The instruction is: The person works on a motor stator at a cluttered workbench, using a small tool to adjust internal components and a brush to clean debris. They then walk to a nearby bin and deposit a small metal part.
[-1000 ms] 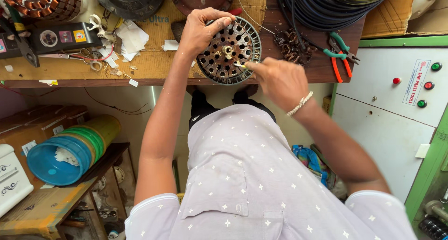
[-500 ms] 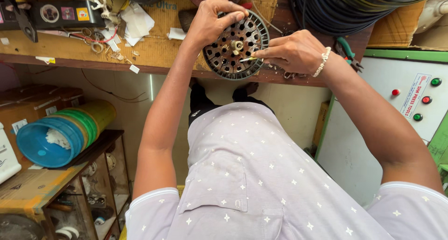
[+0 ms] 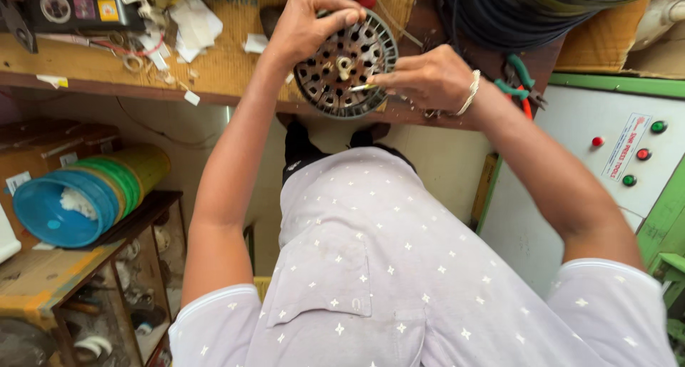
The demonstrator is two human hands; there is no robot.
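White slanted label [image 3: 617,146] on grey panel [image 3: 571,196], beside coloured buttons [image 3: 643,154].

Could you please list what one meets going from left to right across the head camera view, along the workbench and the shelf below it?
Blue tub → left hand → round slotted metal disc → right hand → green-handled pliers → white panel with red and green buttons.

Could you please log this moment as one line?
left hand: grips disc rim | right hand: tool at disc | bench
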